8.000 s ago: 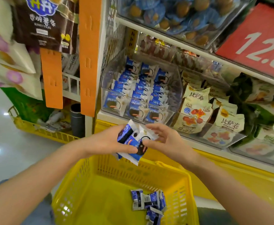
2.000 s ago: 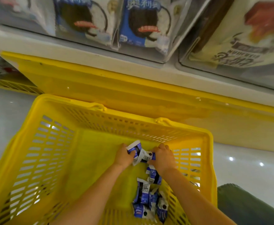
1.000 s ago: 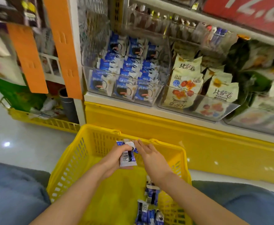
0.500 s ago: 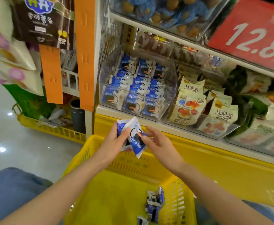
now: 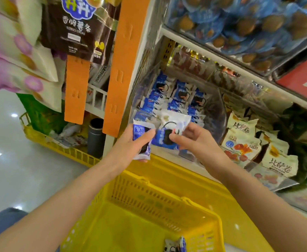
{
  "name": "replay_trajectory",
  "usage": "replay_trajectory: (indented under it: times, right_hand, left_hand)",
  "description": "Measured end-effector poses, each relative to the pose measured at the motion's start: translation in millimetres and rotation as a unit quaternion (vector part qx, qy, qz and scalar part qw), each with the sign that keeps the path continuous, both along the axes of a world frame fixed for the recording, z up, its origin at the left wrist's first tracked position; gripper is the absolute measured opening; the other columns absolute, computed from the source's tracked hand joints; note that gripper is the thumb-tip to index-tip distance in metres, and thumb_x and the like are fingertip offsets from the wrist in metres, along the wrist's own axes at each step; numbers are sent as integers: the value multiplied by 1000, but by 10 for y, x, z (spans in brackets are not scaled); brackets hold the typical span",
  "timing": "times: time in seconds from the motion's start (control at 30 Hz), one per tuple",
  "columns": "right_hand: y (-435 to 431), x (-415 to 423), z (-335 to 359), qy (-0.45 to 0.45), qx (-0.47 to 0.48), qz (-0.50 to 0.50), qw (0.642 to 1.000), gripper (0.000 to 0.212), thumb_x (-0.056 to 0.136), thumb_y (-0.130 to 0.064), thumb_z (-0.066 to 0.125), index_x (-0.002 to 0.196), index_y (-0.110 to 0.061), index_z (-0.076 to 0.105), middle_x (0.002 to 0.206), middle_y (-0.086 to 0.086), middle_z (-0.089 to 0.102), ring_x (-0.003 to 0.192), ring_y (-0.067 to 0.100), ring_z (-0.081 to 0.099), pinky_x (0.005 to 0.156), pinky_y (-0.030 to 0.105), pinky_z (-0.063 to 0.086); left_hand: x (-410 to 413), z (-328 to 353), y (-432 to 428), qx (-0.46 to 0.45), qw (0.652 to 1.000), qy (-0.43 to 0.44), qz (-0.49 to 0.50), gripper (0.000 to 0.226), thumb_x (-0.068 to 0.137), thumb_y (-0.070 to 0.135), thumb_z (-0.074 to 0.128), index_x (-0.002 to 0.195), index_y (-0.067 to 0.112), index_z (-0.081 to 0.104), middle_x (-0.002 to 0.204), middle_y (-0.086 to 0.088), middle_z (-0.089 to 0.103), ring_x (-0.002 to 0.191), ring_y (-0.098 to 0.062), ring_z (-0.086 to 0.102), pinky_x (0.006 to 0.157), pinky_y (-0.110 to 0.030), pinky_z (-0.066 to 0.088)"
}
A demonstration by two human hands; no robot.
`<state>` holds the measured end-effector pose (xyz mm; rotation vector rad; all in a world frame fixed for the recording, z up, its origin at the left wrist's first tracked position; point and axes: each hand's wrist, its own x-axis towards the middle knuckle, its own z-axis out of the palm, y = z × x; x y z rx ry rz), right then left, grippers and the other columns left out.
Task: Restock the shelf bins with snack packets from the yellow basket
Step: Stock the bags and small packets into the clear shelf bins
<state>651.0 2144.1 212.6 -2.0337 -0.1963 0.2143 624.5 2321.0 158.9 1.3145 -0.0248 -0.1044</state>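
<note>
I read this as the placing step: both hands are up at the front of the clear shelf bin (image 5: 217,113), above the yellow basket (image 5: 149,193); the left hand (image 5: 131,144) is wrapped round a blue snack packet (image 5: 140,132) held on end; the right hand (image 5: 192,140) pinches a second blue-and-white packet (image 5: 167,131) by its lower edge, face toward me, just in front of the stock already in the bin.

Next, I judge, the right-hand packet has to go over the front lip and stand upright in one of the rows, face out, without knocking its neighbours flat; then the left-hand one follows.

Counts: two hands, each with one packet that I can make out, though the left may hide another behind it; one basket, with a small clump of leftover packets (image 5: 174,246) at its floor, at least two, cut off by the frame's edge; in the bin, three columns of blue packets, their front ranks covered by the hands, so I cannot give a total.
</note>
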Motion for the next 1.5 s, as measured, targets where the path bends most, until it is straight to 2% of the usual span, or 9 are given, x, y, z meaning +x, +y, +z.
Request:
replay_trajectory:
  times: [0.2,0.43,0.57,0.73,0.93,1.13,1.23,1.33,1.5]
  right_hand:
    - [252,203,4,97,161,-7,982,49,74,-16,75,117,-15,51,106,9,70,90,20,71,68,21,56]
    - [227,247,84,-1,-111,-2,994,36,78,-51,61,107,-29,57,97,0,68,78,9,63,61,20,46]
    - [154,363,228,-40,-109,-11,993,30,73,-48,68,94,-27,66,87,-2,72,80,14,67,68,27,54]
    - [76,935,225,-110,-83,-179,974,11,80,-37,70,82,-28,63,84,-8,65,75,6,57,60,21,39]
    - [232,1672,18,-36,-124,-252,959,61,79,-39,72,121,1,52,96,6,53,86,19,52,73,27,39]
    - [473,2119,-203,-38,-114,-249,961,56,84,-38,67,119,3,53,83,-1,52,75,16,47,49,14,40]
    - [589,2217,-267,-54,-132,-229,963,37,86,-34,65,101,0,60,94,9,62,87,23,52,66,25,40]
    - [638,2287,-287,-47,-184,-228,955,52,88,-36,63,119,4,53,120,19,58,110,32,55,79,32,39]
    - [660,2322,-261,-66,-245,-234,938,67,87,-36,64,132,7,39,133,21,49,123,34,47,95,37,41]
  left_hand:
    - [207,-33,-7,-40,998,14,36,44,80,32,63,122,26,49,109,-3,65,81,-17,69,51,-24,54]
    - [255,-10,85,20,996,-61,68,38,73,39,65,108,33,51,100,8,64,85,-6,68,59,-24,57]
    - [317,-41,126,3,993,-63,102,22,85,25,63,102,30,49,101,10,62,84,-8,67,61,-25,58]
    - [387,-53,200,-31,989,-41,139,21,90,16,57,97,33,46,100,12,58,81,-8,65,58,-23,56]
    - [439,-44,270,-37,990,-36,128,21,91,15,56,97,33,47,98,9,61,75,-3,68,56,-25,57]
    - [519,-64,315,-8,989,-36,141,14,91,19,56,97,30,49,93,13,61,70,4,65,53,-23,56]
    - [541,-75,316,-17,990,-27,138,13,91,20,56,97,30,50,92,13,62,72,4,66,53,-24,56]
    - [563,-80,323,-22,991,-26,133,13,91,21,56,98,30,50,92,14,62,73,4,65,53,-22,55]
    - [561,-52,323,-23,991,-28,126,15,90,20,56,99,30,49,96,11,60,75,6,65,53,-22,55]
